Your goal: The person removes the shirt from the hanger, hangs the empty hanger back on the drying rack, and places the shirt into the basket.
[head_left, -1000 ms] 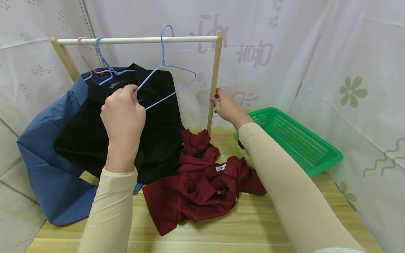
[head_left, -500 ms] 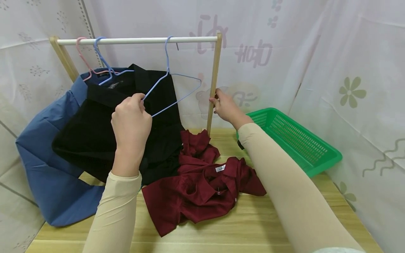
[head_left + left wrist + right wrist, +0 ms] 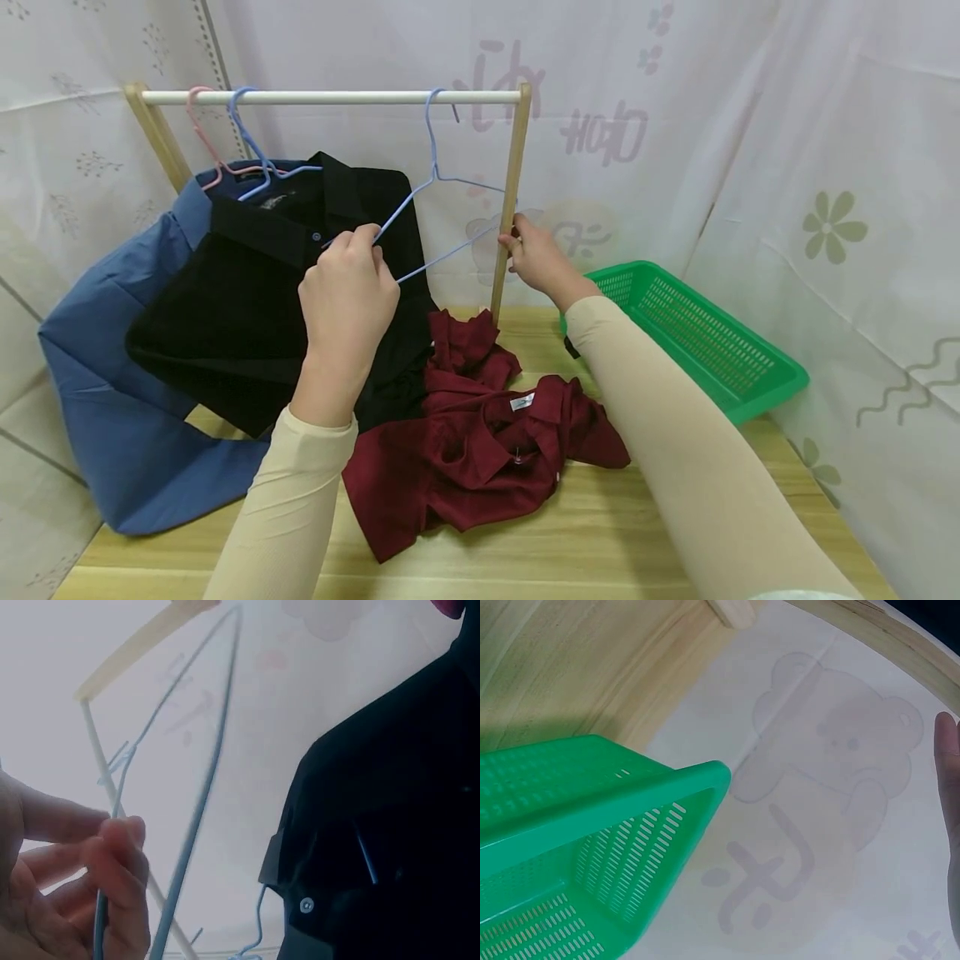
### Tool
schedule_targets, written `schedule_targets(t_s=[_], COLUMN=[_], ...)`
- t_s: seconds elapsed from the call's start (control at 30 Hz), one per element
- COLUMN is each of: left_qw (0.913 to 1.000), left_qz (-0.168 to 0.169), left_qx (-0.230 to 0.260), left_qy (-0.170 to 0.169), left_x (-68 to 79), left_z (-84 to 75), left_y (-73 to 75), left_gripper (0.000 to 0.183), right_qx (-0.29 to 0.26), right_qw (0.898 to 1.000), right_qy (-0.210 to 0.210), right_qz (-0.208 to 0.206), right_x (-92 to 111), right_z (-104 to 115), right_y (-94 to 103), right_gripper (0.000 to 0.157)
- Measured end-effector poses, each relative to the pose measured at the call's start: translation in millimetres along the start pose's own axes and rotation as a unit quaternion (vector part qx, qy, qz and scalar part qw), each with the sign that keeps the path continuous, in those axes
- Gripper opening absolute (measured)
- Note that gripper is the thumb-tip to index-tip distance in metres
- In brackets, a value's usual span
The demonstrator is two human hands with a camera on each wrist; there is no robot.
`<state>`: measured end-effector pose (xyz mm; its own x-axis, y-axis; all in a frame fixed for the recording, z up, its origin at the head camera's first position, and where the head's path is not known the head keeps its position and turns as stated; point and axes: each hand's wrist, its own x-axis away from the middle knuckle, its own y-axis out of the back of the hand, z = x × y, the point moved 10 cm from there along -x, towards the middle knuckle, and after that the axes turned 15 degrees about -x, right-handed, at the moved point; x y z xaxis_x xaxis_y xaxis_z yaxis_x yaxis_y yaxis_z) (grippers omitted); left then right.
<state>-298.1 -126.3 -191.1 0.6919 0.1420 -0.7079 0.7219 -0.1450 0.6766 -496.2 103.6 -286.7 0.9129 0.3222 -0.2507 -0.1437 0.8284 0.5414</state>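
Note:
A light blue wire hanger [image 3: 435, 169] has its hook over the white rail [image 3: 337, 97] of a small clothes rack, near the right end. My left hand [image 3: 348, 287] pinches the hanger's lower left side. The left wrist view shows thumb and fingers of that hand [image 3: 112, 874] closed on the wire. The hanger's right end passes behind the rack's right wooden post [image 3: 517, 150]. Around that post, about midway up, my right hand [image 3: 542, 257] curls its fingers. Only a sliver of the right hand [image 3: 949, 795] appears in the right wrist view.
A black shirt [image 3: 255, 308] and a blue garment [image 3: 97, 358] hang on blue and pink hangers at the rack's left. A crumpled maroon shirt [image 3: 480, 483] lies on the wooden table [image 3: 600, 550]. Beyond the right forearm stands a green basket [image 3: 720, 317].
The blue hanger has come down so its hook rests on the rail, then slid right with my left hand still gripping it. My right hand stays on the post.

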Motion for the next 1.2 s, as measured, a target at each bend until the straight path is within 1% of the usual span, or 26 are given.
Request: schedule_targets(t_s=[0.2,0.27,0.33,0.37,0.4,0.43,0.53,0.57,0.6,0.63,0.7,0.73,0.8,0.87,0.97,1.07,1.13,1.2], left_qw=[0.9996,0.9996,0.9996,0.9997,0.9997,0.9997,0.9979,0.9962,0.9938,0.9909,0.9855,0.9833,0.98,0.9768,0.9709,0.9673,0.9672,0.965], left_qz=[0.006,0.008,0.005,0.001,-0.002,-0.01,-0.047,-0.061,-0.075,-0.085,-0.089,-0.083,-0.058,-0.026,0.023,0.07,0.107,0.158], left_qx=[-0.026,-0.027,-0.025,-0.025,-0.023,-0.02,0.0,0.011,0.026,0.04,0.064,0.076,0.093,0.104,0.124,0.127,0.109,0.079], left_qy=[0.011,0.01,0.006,0.003,-0.003,-0.01,-0.045,-0.061,-0.078,-0.096,-0.129,-0.143,-0.166,-0.185,-0.204,-0.208,-0.203,-0.194], left_x=[3.0,2.1,0.6,0.1,0.1,0.8,6.6,9.6,13.0,17.0,25.2,29.8,40.0,51.8,70.5,87.0,96.7,106.7], left_z=[1.6,1.2,-0.7,-2.3,-4.5,-7.4,-19.9,-25.4,-31.3,-37.4,-49.3,-54.4,-63.2,-70.2,-77.9,-81.2,-79.6,-75.2], left_y=[3.3,4.5,7.0,9.0,11.3,14.9,31.3,37.9,44.6,50.5,58.1,59.3,57.1,50.3,36.2,18.5,3.4,-14.4], left_gripper=[0.037,0.039,0.041,0.041,0.041,0.041,0.037,0.036,0.034,0.032,0.029,0.028,0.025,0.022,0.019,0.018,0.019,0.022], right_qx=[0.017,0.039,0.068,0.091,0.117,0.139,0.186,0.197,0.203,0.207,0.215,0.219,0.226,0.224,0.217,0.203,0.198,0.194], right_qw=[1.0,0.999,0.996,0.992,0.986,0.978,0.949,0.941,0.935,0.932,0.927,0.925,0.92,0.916,0.913,0.917,0.92,0.924], right_qy=[-0.016,-0.019,-0.03,-0.038,-0.052,-0.068,-0.109,-0.12,-0.129,-0.131,-0.138,-0.137,-0.14,-0.145,-0.15,-0.152,-0.155,-0.159], right_qz=[0.015,0.029,0.058,0.08,0.108,0.139,0.229,0.249,0.261,0.268,0.275,0.279,0.289,0.3,0.31,0.307,0.301,0.289], right_x=[3.3,3.1,4.8,6.6,10.2,15.0,36.2,44.0,51.6,58.4,73.4,80.9,97.3,114.7,139.0,158.3,169.0,177.9], right_z=[-2.5,-0.5,2.1,3.0,2.4,1.2,-0.7,-0.2,1.5,4.3,11.0,13.9,17.4,18.7,19.1,18.9,17.0,13.8], right_y=[2.6,5.3,6.6,5.8,4.3,1.5,-9.6,-12.1,-13.8,-15.3,-16.4,-17.5,-19.9,-23.4,-27.5,-31.1,-33.3,-35.6], right_gripper=[0.032,0.033,0.038,0.043,0.051,0.059,0.084,0.089,0.092,0.093,0.093,0.093,0.092,0.093,0.093,0.092,0.093,0.092])
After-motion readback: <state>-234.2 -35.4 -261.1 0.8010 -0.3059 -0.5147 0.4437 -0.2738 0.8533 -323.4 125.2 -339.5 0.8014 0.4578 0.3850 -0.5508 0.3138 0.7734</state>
